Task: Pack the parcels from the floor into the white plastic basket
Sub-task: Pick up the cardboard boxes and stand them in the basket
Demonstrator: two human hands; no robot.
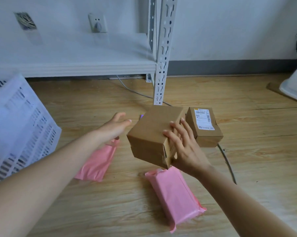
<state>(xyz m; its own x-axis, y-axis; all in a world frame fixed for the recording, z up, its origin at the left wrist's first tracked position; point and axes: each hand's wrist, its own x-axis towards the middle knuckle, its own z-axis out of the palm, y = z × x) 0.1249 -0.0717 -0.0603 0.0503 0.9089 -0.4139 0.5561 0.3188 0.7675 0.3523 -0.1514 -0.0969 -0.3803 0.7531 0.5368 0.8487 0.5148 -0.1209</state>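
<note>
landmark: the white plastic basket [21, 127] stands on the floor [247, 151] at the far left of the view; every place below is given from it.
box in hand: a plain cardboard box [151, 134] is off the floor, tilted, well to the right of the basket and at about the height of its wall.
right hand: the right hand [183, 147] grasps the box at its near right end, fingers spread over the top edge, thumb side hidden under it.
left hand: the left hand [115, 125] is loose and holds nothing, fingers straight, reaching toward the box's left face, between the basket and the box.
labelled box: a second cardboard box with a shipping label [204, 127] lies on the floor further right of the basket, just behind the held one.
pink bags: one pink mailer bag [96, 161] lies nearest the basket, partly under the left forearm; another pink mailer bag [176, 195] lies further right and nearer the person.
handling: the box looks stiff and light enough for one hand, though the open flap at the gripped end may give; a palm on each opposite face would likely be steadier. the bags look soft and slick, best taken round the middle.
progress: by my reading, three parcels remain on the floor.
</note>
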